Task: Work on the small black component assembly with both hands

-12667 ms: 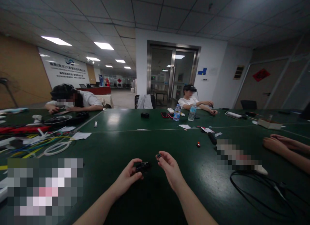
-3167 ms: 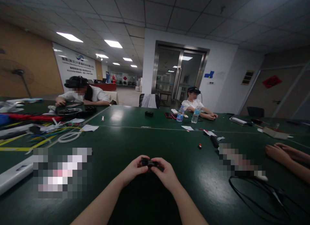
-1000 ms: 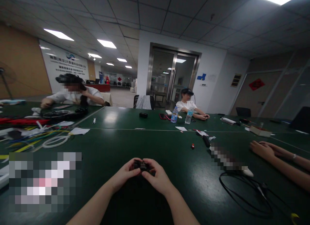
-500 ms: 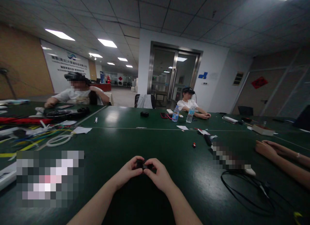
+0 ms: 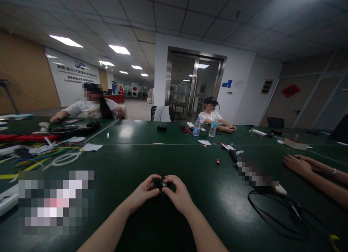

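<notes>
My left hand (image 5: 144, 194) and my right hand (image 5: 179, 196) meet just above the green table, in the lower middle of the head view. Between their fingertips is a small black object (image 5: 157, 183) with a pale, shiny spot on its right part. The fingers cover much of it, and its kind cannot be made out. Thumb and fingers of the left hand close on its left side. On the right side, the other hand's thumb and fingers pinch it too.
Loose wires and a white coiled cable (image 5: 66, 159) lie at left. Farther off are a black box (image 5: 161, 128) and two water bottles (image 5: 197, 127). A small red item (image 5: 218, 161), a black cable (image 5: 252, 212) and a co-worker's hands (image 5: 297, 165) are at right. Two people sit opposite.
A pale, shiny part of the black object now shows between my fingers. My hands stay in nearly the same place. The person at far left has lowered a raised hand and turned the head.
</notes>
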A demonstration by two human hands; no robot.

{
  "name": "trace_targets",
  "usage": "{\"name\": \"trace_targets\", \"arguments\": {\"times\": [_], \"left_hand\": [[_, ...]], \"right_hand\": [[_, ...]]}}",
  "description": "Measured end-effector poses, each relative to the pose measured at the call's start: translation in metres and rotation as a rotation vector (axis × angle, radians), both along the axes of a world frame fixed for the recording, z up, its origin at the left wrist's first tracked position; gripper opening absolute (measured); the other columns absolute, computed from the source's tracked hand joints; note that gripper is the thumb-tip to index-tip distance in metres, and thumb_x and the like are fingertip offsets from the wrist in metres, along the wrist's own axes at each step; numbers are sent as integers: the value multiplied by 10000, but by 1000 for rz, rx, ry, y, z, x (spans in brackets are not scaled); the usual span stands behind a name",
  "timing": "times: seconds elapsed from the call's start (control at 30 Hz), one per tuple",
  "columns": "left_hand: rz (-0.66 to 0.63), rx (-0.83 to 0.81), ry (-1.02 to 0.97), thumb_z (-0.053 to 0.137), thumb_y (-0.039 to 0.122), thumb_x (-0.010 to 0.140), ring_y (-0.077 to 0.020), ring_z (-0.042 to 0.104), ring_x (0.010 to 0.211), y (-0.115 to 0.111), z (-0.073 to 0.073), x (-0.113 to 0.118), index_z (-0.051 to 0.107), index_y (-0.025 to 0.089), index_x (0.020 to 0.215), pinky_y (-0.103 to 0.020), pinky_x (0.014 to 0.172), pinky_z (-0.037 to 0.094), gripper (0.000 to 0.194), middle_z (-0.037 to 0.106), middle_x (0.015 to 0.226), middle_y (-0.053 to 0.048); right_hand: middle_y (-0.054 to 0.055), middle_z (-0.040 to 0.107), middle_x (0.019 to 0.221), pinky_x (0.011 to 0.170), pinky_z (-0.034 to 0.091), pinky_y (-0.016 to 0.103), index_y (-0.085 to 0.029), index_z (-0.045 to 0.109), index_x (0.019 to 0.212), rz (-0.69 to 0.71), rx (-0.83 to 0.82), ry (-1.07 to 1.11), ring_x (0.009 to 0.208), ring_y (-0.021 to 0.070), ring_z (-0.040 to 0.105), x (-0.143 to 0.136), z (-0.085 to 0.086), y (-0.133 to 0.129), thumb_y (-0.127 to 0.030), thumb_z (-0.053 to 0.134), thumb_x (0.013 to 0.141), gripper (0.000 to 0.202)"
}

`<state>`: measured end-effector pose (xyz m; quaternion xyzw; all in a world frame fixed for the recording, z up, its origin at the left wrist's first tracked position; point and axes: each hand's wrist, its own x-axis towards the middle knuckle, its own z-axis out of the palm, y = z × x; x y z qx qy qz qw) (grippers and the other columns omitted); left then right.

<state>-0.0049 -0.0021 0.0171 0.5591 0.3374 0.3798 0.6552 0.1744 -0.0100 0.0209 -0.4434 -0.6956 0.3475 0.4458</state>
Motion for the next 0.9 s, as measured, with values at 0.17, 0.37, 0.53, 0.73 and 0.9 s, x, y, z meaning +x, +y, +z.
{"name": "trace_targets", "arguments": {"times": [0.17, 0.37, 0.53, 0.73, 0.9], "left_hand": [[43, -11, 1, 639, 211, 711, -182, 583, 850, 0, 0, 0, 427, 230, 1080, -329, 785, 404, 426, 617, 895, -26], [39, -5, -31, 617, 242, 738, -174, 596, 806, 0, -1, -2, 403, 220, 1110, -331, 777, 410, 430, 644, 903, -50], [50, -25, -49, 646, 229, 708, -172, 598, 802, 1, -3, -3, 407, 226, 1114, -337, 794, 404, 472, 632, 897, -41], [56, -46, -56, 654, 187, 687, -173, 593, 815, 1, -2, -3, 420, 237, 1114, -345, 809, 401, 489, 618, 919, -37], [62, -35, -47, 641, 167, 694, -172, 590, 817, 2, -3, -3, 424, 245, 1123, -337, 792, 405, 486, 618, 945, -38]], "right_hand": [[42, 607, 1010, 915, 373, 405, -213, 590, 918, -56, -87, 242, 1000, 214, 543, 6, 0, 7, -306, 604, 724, 215], [43, 618, 935, 846, 440, 365, -205, 588, 923, -75, -177, 489, 928, 203, 570, 11, 2, 8, -358, 659, 680, 296], [29, 624, 933, 841, 438, 348, -214, 608, 942, -160, -202, 713, 919, 190, 569, 14, -2, 12, -347, 711, 623, 360], [27, 633, 923, 802, 450, 325, -227, 640, 920, -154, -235, 869, 898, 180, 581, 20, -4, 15, -332, 707, 637, 309], [23, 643, 904, 784, 456, 307, -235, 643, 924, -160, -238, 906, 885, 171, 590, 21, -4, 16, -330, 696, 647, 298]]}}
